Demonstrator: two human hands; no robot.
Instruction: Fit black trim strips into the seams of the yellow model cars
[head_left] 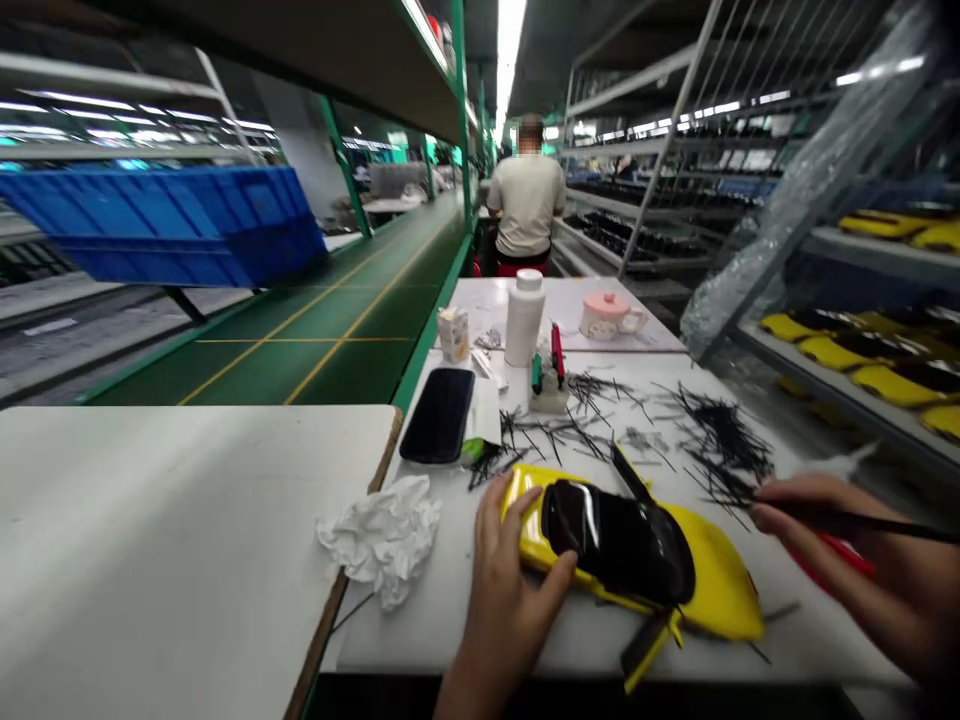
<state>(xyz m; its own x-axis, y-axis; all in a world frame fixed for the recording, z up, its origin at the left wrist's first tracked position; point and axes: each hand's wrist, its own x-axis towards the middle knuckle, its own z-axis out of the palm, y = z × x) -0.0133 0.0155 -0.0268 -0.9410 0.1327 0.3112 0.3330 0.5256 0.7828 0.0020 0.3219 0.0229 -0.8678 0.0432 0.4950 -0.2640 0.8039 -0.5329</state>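
Observation:
A yellow model car [720, 575] with a black roof and windows lies on the white worktop, its two doors swung out. My left hand [514, 580] grips the car's left end, fingers over the far side and thumb on the near side. Off the car's right end, my right hand [862, 560] is closed on a thin dark stick-like tool [847, 518], its tip toward a pile of thin black strips [720, 440]. Something red [844, 555] shows beneath the fingers of that hand; what it is, I cannot tell.
Behind the car stand a phone [439, 415], a white bottle [525, 318], a small holder with tools [550, 398] and a pink-lidded cup [606, 315]. Crumpled tissue [382, 540] lies left. A green conveyor [360, 310] runs alongside; shelves [847, 370] with yellow cars stand right. A person [527, 200] sits ahead.

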